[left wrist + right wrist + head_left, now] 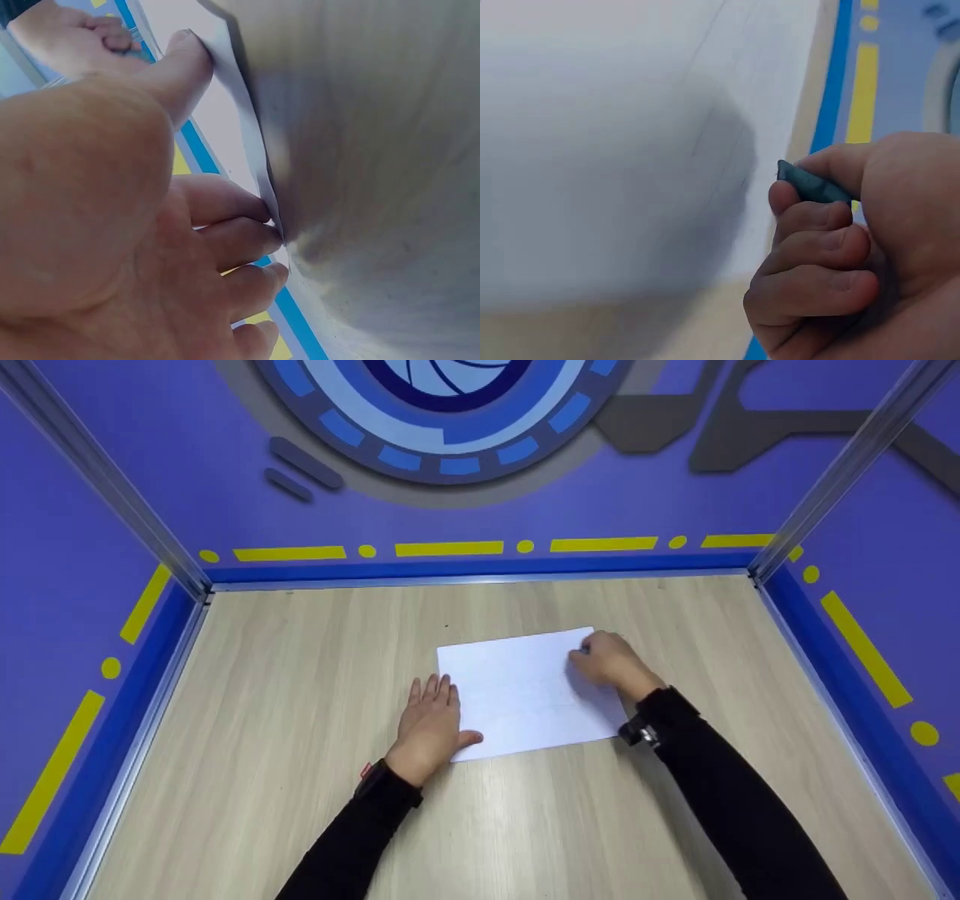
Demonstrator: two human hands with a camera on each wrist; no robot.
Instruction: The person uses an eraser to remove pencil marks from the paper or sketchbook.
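Note:
A sheet of white paper [517, 697] lies slightly turned on the table, with faint thin lines on it in the right wrist view. My left hand [429, 727] rests flat at the sheet's left edge, fingers fairly straight and thumb spread over the paper. In the left wrist view the paper's edge [251, 127] bends up a little beside the fingers. Near the top right corner of the sheet, my right hand [611, 661] pinches a small dark green eraser-like piece [810, 184] between thumb and index finger. Its other fingers [810, 292] are curled into the palm; they hide part of the piece.
A light wood-grain table [315, 660] lies under the paper. Purple-blue panels [172, 450] with yellow marks and metal frame posts [832, 472] enclose its back and both sides. Black sleeves [735, 795] and dark wrist bands cover the forearms.

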